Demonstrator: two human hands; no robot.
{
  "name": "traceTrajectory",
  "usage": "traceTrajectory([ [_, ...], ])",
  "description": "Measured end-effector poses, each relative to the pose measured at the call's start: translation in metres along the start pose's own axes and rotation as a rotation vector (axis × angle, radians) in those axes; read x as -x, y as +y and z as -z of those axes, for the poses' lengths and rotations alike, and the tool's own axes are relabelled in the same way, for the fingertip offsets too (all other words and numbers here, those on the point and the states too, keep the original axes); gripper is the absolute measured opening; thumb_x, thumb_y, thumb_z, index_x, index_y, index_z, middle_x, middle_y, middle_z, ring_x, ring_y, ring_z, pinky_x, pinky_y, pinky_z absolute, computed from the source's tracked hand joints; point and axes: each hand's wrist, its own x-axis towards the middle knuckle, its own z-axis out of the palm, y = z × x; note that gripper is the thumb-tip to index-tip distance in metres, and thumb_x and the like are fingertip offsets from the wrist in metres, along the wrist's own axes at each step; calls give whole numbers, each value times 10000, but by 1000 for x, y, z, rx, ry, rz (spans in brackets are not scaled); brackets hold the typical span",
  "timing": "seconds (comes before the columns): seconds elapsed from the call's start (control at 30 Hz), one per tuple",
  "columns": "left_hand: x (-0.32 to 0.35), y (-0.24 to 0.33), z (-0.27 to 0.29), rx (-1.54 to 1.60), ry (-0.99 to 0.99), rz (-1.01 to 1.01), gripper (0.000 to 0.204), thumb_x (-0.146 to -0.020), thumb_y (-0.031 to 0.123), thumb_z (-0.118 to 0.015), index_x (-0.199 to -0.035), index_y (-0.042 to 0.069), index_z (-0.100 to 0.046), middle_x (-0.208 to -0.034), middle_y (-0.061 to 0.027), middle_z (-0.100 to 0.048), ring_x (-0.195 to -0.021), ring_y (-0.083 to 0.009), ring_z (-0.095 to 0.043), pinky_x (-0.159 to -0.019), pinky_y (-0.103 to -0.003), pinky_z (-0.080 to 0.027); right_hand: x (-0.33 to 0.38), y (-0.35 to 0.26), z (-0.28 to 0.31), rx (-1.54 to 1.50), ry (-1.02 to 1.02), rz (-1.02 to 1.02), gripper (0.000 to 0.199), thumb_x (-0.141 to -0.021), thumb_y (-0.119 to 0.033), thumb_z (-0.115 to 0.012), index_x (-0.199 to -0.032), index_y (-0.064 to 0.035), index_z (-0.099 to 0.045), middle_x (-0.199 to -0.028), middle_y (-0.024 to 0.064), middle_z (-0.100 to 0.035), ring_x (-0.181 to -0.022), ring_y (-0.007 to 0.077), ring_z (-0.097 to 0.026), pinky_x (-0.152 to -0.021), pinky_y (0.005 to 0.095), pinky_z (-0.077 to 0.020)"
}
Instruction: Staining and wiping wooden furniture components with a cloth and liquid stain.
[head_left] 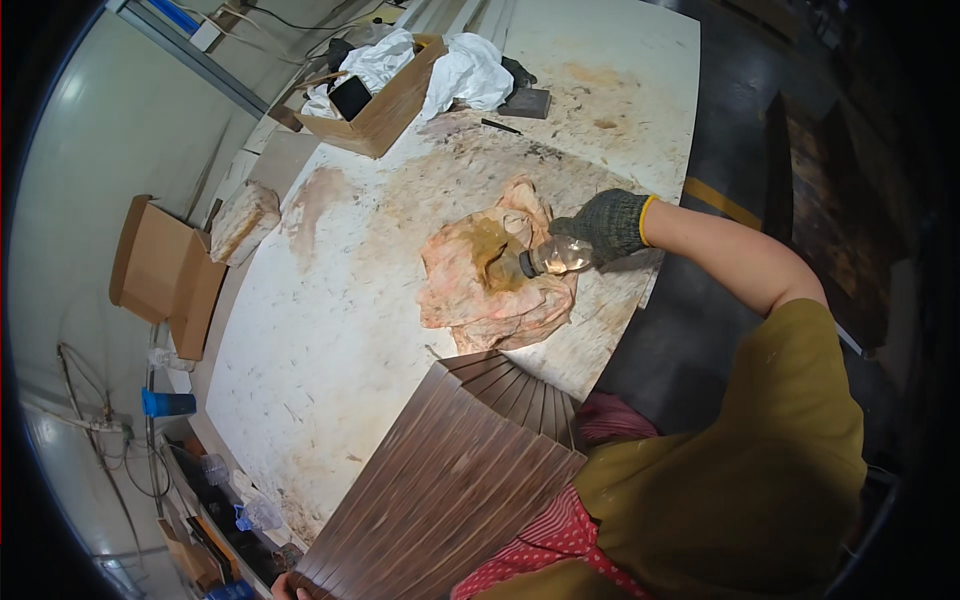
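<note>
My right hand [608, 225], in a dark grey knit glove with a yellow cuff, is closed round a small clear plastic bottle [566, 255]. The bottle tilts with its dark cap pointing left and down, over a crumpled pinkish cloth [450, 285] with a wet yellow-brown patch. Nearer to me, a fanned stack of dark brown wood-grain boards [440, 470] leans from the table's near edge toward my body. At its lower left corner, the bare fingers of my left hand [290, 588] grip the edge; most of that hand is out of the picture.
A stained white table [300, 370] spreads under the cloth. At its far side stand a cardboard box [390, 110] with white cloths, a dark block [525, 103] and a black pen-like object [501, 127]. An open carton [165, 260] and a blue cup [168, 403] are along the left.
</note>
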Motion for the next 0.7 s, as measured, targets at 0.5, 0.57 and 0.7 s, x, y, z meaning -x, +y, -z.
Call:
traceTrajectory([
  [0.5, -1, -15, 4, -73, -13, 116, 385, -979, 295, -433, -1189, -1, -563, -1169, -201, -571, -1097, -331, -507, -991, -409, -350, -19, 96, 7, -992, 757, -133, 712, -639, -356, -832, -1222, -110, -507, -1089, 133, -618, -1050, 260, -577, -917, 376, -469],
  [0.57, -2, -10, 4, -43, 8, 119, 390, -981, 288, -427, -1194, -18, -546, -1162, -199, -570, -1091, -322, -514, -991, -400, -359, -52, 136, 12, -803, 1065, -192, 669, -648, -338, -828, -1180, -71, -523, -1109, 116, -621, -1046, 230, -577, -921, 351, -464],
  [0.7, -3, -12, -1, 56, 8, 164, 386, -985, 277, -425, -1185, -34, -537, -1148, -184, -576, -1071, -294, -526, -975, -381, -380, -105, 175, -2, -854, 1235, -415, 673, -664, -338, -819, -1201, -71, -515, -1149, 138, -617, -1061, 255, -589, -925, 363, -452],
])
